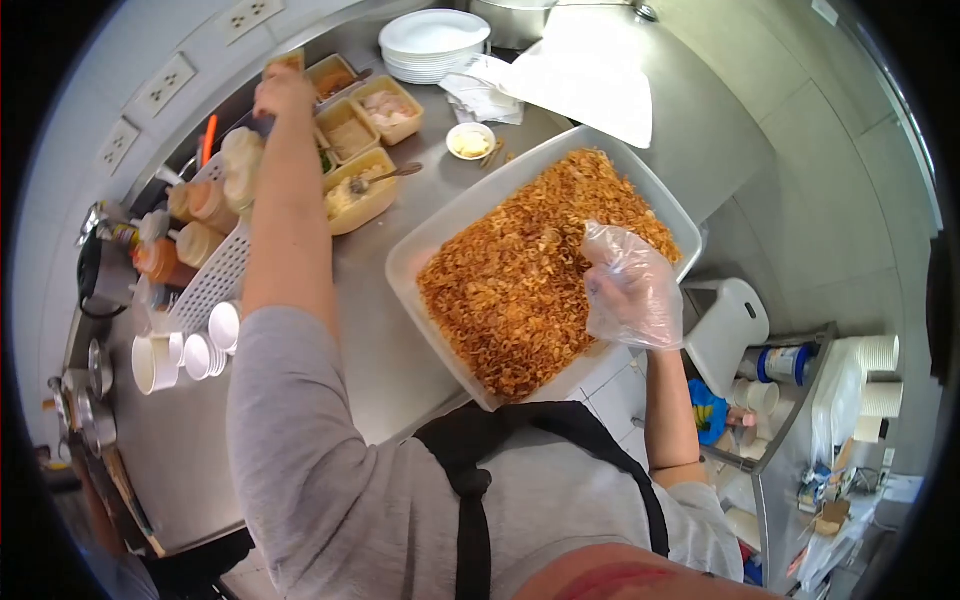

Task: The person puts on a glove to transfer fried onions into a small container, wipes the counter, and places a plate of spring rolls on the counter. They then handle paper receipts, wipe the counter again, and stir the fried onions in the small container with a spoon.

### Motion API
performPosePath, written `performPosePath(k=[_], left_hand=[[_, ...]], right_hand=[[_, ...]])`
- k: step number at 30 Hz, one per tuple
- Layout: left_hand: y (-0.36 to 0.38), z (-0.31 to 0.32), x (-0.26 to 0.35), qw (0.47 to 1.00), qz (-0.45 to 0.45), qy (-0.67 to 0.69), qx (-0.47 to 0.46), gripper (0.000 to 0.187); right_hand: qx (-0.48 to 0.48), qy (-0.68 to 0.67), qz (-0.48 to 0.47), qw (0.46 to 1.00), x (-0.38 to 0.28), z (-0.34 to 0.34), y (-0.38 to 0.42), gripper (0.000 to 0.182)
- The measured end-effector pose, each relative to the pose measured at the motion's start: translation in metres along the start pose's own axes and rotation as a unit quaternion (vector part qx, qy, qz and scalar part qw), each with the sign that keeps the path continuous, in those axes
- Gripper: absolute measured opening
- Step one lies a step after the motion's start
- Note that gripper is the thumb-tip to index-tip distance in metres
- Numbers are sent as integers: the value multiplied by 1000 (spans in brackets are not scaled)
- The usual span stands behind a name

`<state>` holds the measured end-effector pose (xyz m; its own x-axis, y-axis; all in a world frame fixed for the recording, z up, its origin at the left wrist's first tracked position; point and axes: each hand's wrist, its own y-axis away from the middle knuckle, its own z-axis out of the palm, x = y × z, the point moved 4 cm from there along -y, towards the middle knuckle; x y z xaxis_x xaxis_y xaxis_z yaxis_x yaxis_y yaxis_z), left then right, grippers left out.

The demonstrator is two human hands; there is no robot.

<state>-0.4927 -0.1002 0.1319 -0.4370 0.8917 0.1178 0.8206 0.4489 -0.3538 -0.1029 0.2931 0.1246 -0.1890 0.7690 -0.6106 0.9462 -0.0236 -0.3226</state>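
My left hand (284,94) reaches to the far back left, its fingers curled at the near edge of a small yellowish plastic container (286,59). A loose clear plastic glove covers my right hand (628,292), which is over the right side of a large translucent tub (405,268). Its fingers look curled inside the glove; whether they hold anything is hidden. Brown crispy fried shallots (510,285) fill much of the tub. Close to my left forearm, a yellow container (372,208) holds pale chopped food and a spoon (385,178).
Beside the containers stand squeeze bottles (210,207) in a white perforated basket (212,285). White cups (203,355) lie near the basket. Stacked plates (434,45) and a small bowl (470,141) are at the back. A white stool (725,335) stands right of the table.
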Motion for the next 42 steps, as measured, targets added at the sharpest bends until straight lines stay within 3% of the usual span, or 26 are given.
performPosePath(k=[5, 7, 10, 12, 14, 16, 18, 19, 20, 21, 22, 23, 24, 26, 28, 30, 32, 35, 37, 38, 39, 40, 41, 42], left_hand=[[1, 17, -8, 996, -22, 0, -83, 70], [4, 25, -5, 992, -47, -14, -114, 89], [14, 8, 7, 993, -33, -65, -91, 96], [19, -12, 23, 995, 10, -61, -83, 96], [16, -28, 48, 996, 58, -68, -1, 85], [24, -47, 89, 979, 202, -5, -29, 69], [65, -64, 134, 929, 361, 45, 65, 56], [108, -91, 154, 902, 424, 62, 45, 49], [139, -109, 167, 830, 535, 152, -38, 37], [192, -122, 179, 654, 616, 439, -22, 20], [218, -117, 189, 646, 630, 429, 44, 21], [249, -139, 186, 578, 680, 426, 147, 16], [256, -134, 195, 576, 683, 424, 147, 16], [266, -89, 231, 671, 712, 127, 164, 29], [263, -69, 244, 690, 701, 86, 158, 25], [259, -57, 249, 710, 687, 46, 149, 21], [257, -53, 248, 718, 678, -5, 156, 13], [248, -64, 249, 723, 662, 49, 192, 9], [243, -83, 244, 696, 665, 108, 247, 8], [240, -91, 244, 699, 660, 91, 258, 9], [236, -105, 241, 699, 657, 92, 266, 7], [232, -111, 239, 699, 654, 94, 275, 5], [229, -115, 234, 722, 629, 118, 263, 7], [227, -116, 229, 743, 604, 140, 250, 9]], right_hand=[[-3, 37, 8, 999, -2, -2, -4, 24], [26, 55, -46, 997, -7, -3, -4, 21], [-2, 67, -36, 997, -6, -2, -2, 18], [-15, 87, -34, 995, -6, -3, -3, 20], [15, 112, -77, 991, -8, -5, -3, 24], [-10, 62, -21, 998, 18, 1, -2, 28], [-66, -85, 52, 993, 25, 1, -9, 29], [-20, -34, 39, 998, 12, -6, -19, 29], [-18, -36, 41, 998, 1, -13, -30, 29], [-103, 30, 52, 993, -7, -13, -41, 30], [-185, 94, 61, 976, -11, -8, -48, 30], [-58, 129, -70, 987, -20, -3, -55, 33], [-55, 127, -70, 988, -26, 0, -50, 33], [-123, 156, -117, 973, -45, 4, -33, 34], [-152, 177, -141, 962, -51, -5, -29, 38], [-271, 141, -201, 931, -52, -12, -21, 52], [-231, 134, -167, 949, -29, 3, -16, 53], [-199, 134, -190, 952, -30, -4, -13, 44], [-105, 72, -243, 962, -28, -13, -14, 32], [-103, 70, -240, 963, -32, -14, -18, 32], [-188, 237, -229, 925, -44, -8, -26, 31], [-266, 395, -209, 854, -45, -3, -31, 31], [-265, 392, -205, 857, -38, 0, -33, 31], [-233, 173, -131, 948, -26, 1, -40, 30]])
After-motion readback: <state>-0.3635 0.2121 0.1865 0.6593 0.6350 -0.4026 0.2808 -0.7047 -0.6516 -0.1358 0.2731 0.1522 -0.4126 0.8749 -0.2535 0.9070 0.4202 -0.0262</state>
